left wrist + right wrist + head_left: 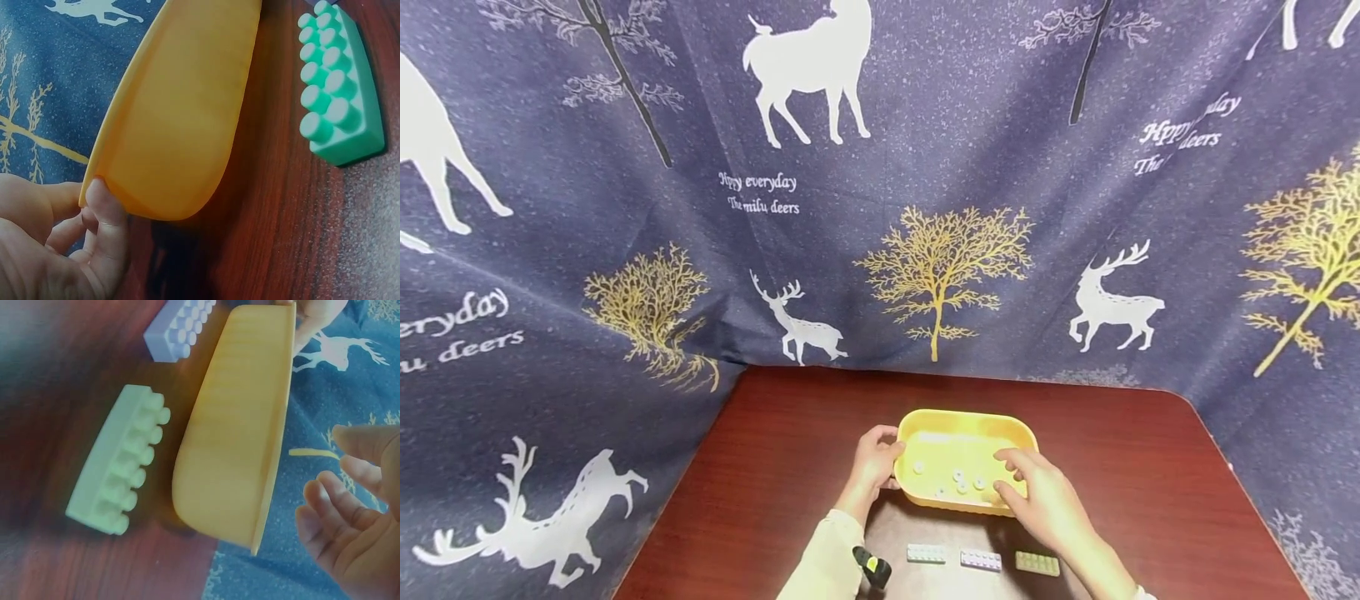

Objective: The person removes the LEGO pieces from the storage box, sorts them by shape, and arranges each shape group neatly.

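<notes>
The left hand pinches the rim of a yellow plastic tray at its left end, thumb and fingers on either side of the wall. The tray lies directly to the right of that hand, its long axis running from the left hand across to beneath the right hand, with the right end slanted slightly nearer the person. Its opening faces up. The right hand is over the tray's right end, fingers loosely bent, thumb spread away, with nothing visible in its grasp.

Inside the tray, small whitish round pieces lie between the two hands, most of them nearer the tray's close side; their facing is too small to tell.

On the person's side of the tray, three studded toy building bricks lie in a row, long axes roughly left to right: a mint-green brick nearest the left hand, a lavender brick between the hands, and a pale-green brick just below the right hand.

Beyond both hands, the blue deer-print cloth carries white lettering reading "Hppy everyday The milu deers", repeated farther right, partly lost in folds.
</notes>
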Demonstrator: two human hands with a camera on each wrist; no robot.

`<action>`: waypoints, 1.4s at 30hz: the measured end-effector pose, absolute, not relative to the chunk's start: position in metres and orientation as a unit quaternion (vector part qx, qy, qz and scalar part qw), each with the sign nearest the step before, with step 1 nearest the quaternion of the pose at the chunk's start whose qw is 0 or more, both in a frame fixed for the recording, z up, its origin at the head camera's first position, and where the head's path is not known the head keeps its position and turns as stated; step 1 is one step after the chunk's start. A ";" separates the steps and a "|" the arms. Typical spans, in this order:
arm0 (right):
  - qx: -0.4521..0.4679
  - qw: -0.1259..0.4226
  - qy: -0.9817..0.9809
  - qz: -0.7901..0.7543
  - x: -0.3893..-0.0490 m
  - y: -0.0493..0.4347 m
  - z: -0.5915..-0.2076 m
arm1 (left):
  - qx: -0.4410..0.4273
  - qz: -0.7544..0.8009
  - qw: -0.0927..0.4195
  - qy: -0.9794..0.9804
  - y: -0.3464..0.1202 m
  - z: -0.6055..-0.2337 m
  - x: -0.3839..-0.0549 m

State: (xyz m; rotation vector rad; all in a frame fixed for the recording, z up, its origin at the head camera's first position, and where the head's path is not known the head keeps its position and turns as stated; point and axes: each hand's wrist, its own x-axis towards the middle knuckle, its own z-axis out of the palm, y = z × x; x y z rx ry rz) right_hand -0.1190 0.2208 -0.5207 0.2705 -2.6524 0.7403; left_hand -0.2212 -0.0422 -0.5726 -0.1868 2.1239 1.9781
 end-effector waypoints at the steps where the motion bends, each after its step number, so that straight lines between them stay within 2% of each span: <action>1: 0.096 0.183 -0.942 0.265 -0.122 0.220 -0.522 | -0.065 0.673 0.117 0.727 -0.042 -0.572 -0.221; 18: 0.109 0.119 -0.944 0.289 -0.161 0.195 -0.537 | -0.071 0.674 0.123 0.725 -0.040 -0.570 -0.218; 36: 0.110 0.106 -0.947 0.283 -0.193 0.179 -0.562 | -0.067 0.680 0.112 0.721 -0.039 -0.573 -0.216; 42: 0.133 0.124 -0.945 0.271 -0.205 0.174 -0.569 | -0.063 0.679 0.106 0.724 -0.038 -0.572 -0.218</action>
